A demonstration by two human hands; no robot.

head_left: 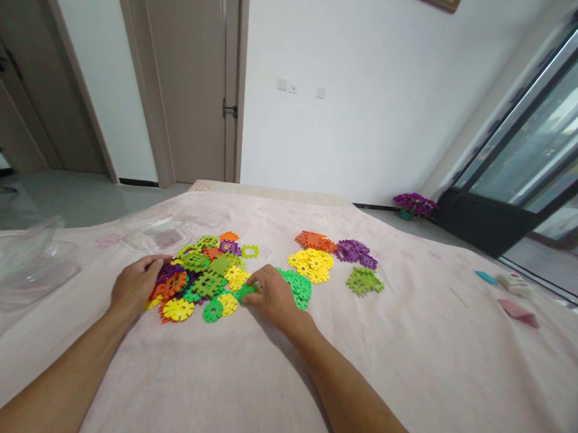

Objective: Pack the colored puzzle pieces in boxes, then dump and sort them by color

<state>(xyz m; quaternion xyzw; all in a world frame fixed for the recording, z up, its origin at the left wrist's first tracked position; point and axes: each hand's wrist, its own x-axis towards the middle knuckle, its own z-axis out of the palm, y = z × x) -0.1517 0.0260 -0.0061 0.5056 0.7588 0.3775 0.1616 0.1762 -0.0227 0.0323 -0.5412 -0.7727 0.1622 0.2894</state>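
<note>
A mixed pile of plastic interlocking pieces (210, 283), round discs and notched squares in several colours, lies on the cloth. My left hand (133, 284) rests cupped against the pile's left edge, beside orange pieces (173, 284); its fingers look apart, though the pile partly hides them. On the pile's right side, my right hand (275, 298) is closed, thumb and fingers pinching a green disc (247, 292). Just beyond that hand is a group of green discs (301, 288). Yellow discs (314, 265), orange pieces (311, 240), purple pieces (355, 251) and lime-green squares (364, 280) lie in separate groups.
Clear plastic packaging (25, 264) and a clear container (159, 231) lie at the left. A blue item (486, 277), a white item (515, 284) and a folded pink piece (518, 312) are at the far right. A pink cloth (432, 353) covers the table.
</note>
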